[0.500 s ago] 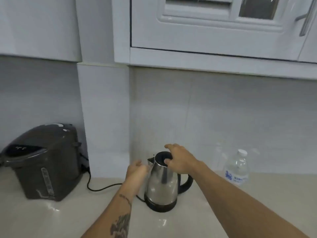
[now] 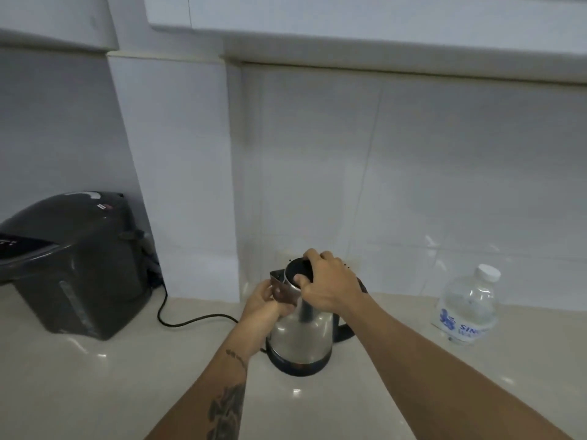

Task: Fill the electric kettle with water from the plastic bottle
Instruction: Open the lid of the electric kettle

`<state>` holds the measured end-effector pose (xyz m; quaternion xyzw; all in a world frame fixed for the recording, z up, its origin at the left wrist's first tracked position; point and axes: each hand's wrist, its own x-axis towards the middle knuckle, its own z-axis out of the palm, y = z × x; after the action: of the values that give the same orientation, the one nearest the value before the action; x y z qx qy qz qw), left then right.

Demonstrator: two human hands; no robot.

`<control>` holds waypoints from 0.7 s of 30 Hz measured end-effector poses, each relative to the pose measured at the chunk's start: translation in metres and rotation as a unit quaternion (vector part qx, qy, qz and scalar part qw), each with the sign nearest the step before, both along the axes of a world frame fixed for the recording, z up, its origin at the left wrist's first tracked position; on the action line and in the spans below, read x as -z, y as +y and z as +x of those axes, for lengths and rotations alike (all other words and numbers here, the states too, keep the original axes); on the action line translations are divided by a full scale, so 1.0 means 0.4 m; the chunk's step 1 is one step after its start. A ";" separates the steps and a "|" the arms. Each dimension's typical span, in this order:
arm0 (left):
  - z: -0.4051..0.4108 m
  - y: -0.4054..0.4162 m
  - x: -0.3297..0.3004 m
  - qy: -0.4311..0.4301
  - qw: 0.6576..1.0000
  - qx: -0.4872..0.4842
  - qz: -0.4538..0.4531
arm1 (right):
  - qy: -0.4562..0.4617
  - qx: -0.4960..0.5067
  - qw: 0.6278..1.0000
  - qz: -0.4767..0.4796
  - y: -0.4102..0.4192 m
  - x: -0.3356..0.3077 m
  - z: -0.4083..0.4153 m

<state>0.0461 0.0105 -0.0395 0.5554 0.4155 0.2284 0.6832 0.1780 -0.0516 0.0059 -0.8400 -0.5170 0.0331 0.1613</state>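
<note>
The left hand (image 2: 265, 300) is closing in on the shiny stainless-steel electric kettle with the black base (image 2: 301, 331): half a second ago it was hovering just beside the spout, and now its fingers are touching the metal below the spout. The right hand (image 2: 327, 285) is tightening its grip on the round black lid (image 2: 297, 268), thumb now pressing on top.
</note>
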 end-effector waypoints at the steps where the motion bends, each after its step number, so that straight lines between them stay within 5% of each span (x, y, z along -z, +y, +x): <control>1: 0.003 0.004 0.002 0.002 1.000 0.002 0.006 | 0.001 0.003 1.000 0.003 0.002 0.006 0.002; 21: -0.001 0.076 0.050 0.065 0.986 0.116 0.100 | 0.031 0.088 0.993 0.078 0.012 -0.006 -0.039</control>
<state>0.0457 0.0407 -0.0595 0.6793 0.3670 0.1510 0.6173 0.1624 -0.0469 0.0083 -0.8655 -0.4370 0.0046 0.2448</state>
